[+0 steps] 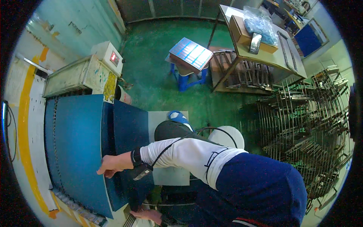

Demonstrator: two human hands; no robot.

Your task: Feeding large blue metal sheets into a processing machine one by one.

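Observation:
A broad blue sheet (77, 136) lies at the left on a machine, its right edge toward me. My right hand (115, 163), with a dark strap and a small black device at the wrist, is closed over that edge, pinching it between thumb and fingers. A second, darker blue sheet (130, 136) stands just to the right, partly behind my forearm. Low in the picture, my left hand (146, 214) is beside several thin, pale, edge-like strips (129, 220). Its fingertips are too dim to show whether it grips them.
A white control box (108, 57) stands at the machine's far end. Ahead, a blue stool (186, 80) bears a blue-and-white printed stack (191, 54). A table (281, 56) holds a cardboard box (239, 30), clear plastic and a phone (255, 42). Metal racks (298, 132) crowd the right.

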